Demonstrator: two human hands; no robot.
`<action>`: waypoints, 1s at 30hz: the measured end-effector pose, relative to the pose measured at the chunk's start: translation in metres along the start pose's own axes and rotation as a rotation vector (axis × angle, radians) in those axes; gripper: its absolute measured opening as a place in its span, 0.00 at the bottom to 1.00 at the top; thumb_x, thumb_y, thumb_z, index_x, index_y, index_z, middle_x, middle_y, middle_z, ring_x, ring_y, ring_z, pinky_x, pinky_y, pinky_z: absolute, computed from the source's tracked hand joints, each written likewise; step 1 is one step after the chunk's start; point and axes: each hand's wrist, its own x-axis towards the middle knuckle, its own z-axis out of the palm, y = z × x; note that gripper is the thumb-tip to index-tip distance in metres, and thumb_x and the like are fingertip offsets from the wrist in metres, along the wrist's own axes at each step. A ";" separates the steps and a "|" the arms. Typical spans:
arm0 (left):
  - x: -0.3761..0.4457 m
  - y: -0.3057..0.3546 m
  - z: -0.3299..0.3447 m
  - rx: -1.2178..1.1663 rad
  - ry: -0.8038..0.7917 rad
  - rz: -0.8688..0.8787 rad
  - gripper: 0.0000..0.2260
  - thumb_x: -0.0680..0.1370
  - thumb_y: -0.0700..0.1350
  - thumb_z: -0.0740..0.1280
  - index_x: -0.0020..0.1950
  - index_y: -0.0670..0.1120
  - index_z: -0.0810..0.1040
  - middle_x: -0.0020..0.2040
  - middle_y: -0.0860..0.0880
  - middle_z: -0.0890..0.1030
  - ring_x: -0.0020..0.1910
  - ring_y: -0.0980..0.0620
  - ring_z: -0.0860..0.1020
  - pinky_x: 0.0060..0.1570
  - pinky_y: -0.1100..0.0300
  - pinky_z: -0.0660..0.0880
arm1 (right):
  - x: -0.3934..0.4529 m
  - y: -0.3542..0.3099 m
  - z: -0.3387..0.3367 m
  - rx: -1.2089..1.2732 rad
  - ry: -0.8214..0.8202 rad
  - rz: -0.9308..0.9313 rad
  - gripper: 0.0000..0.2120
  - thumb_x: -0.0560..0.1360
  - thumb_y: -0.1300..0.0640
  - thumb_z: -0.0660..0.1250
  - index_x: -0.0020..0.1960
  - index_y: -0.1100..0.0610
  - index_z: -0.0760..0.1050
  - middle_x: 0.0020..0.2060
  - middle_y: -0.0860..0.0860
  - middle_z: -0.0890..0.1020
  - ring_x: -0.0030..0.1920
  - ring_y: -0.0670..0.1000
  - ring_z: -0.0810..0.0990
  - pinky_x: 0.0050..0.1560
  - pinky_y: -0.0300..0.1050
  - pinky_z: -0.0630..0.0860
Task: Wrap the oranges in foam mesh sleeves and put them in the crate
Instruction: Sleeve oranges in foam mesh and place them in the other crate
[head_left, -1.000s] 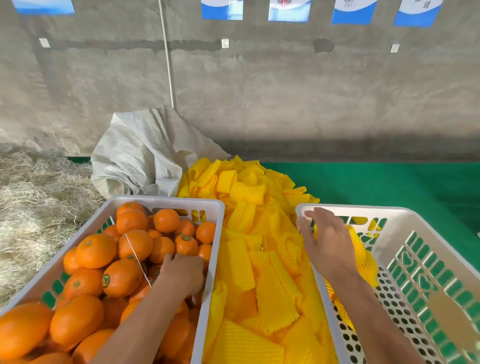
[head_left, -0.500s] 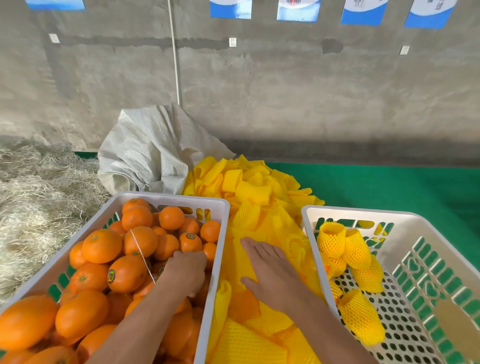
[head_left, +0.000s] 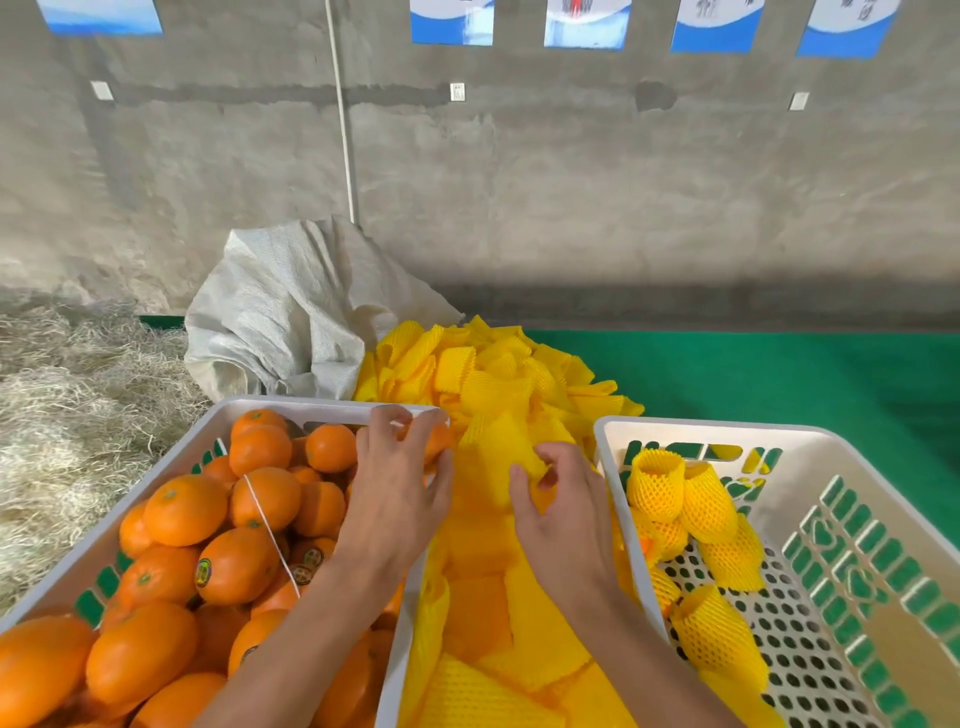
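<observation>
The left white crate (head_left: 291, 408) is full of bare oranges (head_left: 187, 509). My left hand (head_left: 395, 488) holds one orange (head_left: 440, 440) above that crate's right rim, its fingers curled over it so that only its edge shows. My right hand (head_left: 561, 504) pinches a yellow foam mesh sleeve (head_left: 493, 457) lifted off the pile of sleeves (head_left: 493, 374) between the crates. Orange and sleeve are close together. The right white crate (head_left: 727, 428) holds several wrapped oranges (head_left: 657, 483) at its left side.
A crumpled white woven sack (head_left: 280, 322) lies behind the left crate. Straw (head_left: 62, 415) covers the floor at left. A green mat (head_left: 779, 374) runs behind the right crate, in front of a concrete wall. A thin string (head_left: 265, 519) crosses the oranges.
My left hand has lifted an orange out of the left crate toward the middle. My right hand came from the right crate to the pile and now pinches a sleeve.
</observation>
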 end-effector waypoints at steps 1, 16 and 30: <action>-0.001 0.003 0.002 -0.052 -0.001 0.028 0.15 0.82 0.46 0.68 0.69 0.51 0.78 0.66 0.43 0.68 0.62 0.41 0.72 0.59 0.44 0.77 | 0.002 0.000 -0.002 0.057 0.023 0.039 0.10 0.79 0.51 0.70 0.57 0.51 0.73 0.49 0.47 0.77 0.49 0.50 0.76 0.49 0.49 0.76; -0.011 -0.001 0.026 -0.440 -0.191 -0.047 0.16 0.83 0.64 0.53 0.60 0.61 0.76 0.65 0.57 0.71 0.66 0.51 0.73 0.61 0.45 0.76 | 0.003 0.002 -0.003 0.326 -0.141 -0.002 0.14 0.82 0.45 0.64 0.62 0.50 0.81 0.52 0.39 0.83 0.54 0.44 0.82 0.51 0.35 0.79; -0.009 -0.008 0.029 -0.406 -0.238 0.004 0.14 0.83 0.66 0.57 0.52 0.63 0.79 0.68 0.52 0.72 0.75 0.56 0.65 0.59 0.45 0.79 | 0.007 0.002 -0.008 0.450 -0.196 0.214 0.23 0.68 0.27 0.72 0.55 0.40 0.83 0.47 0.38 0.87 0.48 0.41 0.86 0.49 0.39 0.83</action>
